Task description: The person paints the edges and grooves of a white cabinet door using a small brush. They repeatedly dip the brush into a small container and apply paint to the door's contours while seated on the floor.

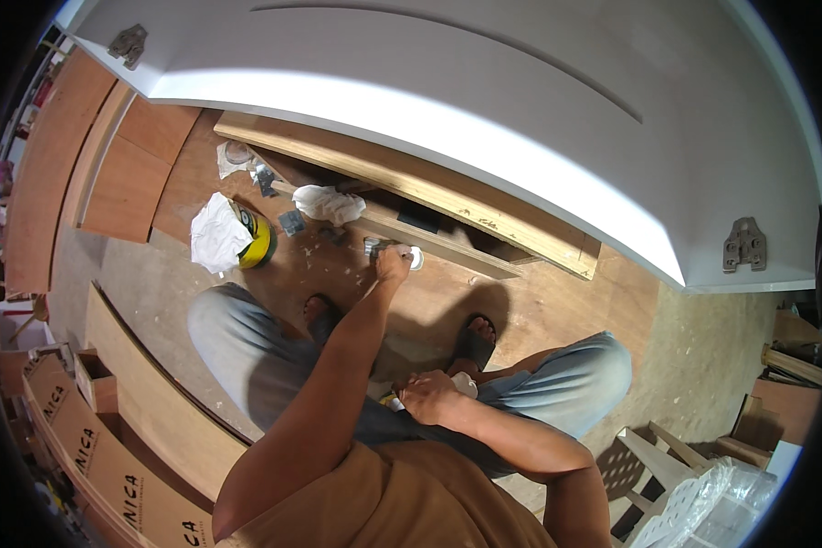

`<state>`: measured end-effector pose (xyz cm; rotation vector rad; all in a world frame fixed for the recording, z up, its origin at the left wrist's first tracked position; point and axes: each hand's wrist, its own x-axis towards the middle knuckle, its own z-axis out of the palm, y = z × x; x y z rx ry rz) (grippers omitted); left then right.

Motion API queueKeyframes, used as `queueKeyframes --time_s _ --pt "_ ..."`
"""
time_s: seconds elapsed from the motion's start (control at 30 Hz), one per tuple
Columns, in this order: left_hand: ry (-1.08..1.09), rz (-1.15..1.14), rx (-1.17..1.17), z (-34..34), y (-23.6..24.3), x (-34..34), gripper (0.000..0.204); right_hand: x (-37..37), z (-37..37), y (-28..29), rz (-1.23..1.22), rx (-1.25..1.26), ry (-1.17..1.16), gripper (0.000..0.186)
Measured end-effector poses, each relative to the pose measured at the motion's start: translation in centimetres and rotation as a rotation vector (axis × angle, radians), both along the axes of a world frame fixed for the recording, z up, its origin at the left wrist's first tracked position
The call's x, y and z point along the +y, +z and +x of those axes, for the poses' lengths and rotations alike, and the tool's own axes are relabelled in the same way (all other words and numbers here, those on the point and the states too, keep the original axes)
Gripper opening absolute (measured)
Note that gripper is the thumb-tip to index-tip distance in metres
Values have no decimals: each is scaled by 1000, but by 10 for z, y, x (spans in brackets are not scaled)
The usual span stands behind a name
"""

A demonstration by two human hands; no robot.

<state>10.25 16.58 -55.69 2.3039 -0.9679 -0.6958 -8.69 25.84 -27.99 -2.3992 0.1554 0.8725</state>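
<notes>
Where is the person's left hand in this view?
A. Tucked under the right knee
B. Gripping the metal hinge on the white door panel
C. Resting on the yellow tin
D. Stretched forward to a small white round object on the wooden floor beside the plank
D: the left hand is stretched out to the small white round object beside the plank, well clear of the yellow tin and the hinge.

Plywood floor (557,301) carries rags (329,203), yellow can (258,245).
</notes>
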Motion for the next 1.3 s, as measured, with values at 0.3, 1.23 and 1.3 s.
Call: queueKeyframes --time_s 0.3,1.23,1.3 --pt "137 -215 196 -15 2 11 21 8 -7 -13 -2 -39 -96 24" --pt "452 -352 514 18 -44 55 20 8 11 -9 -39 24 41 26" --pt "476 -403 669 18 -45 69 16 11 9 -17 -25 17 41 28"
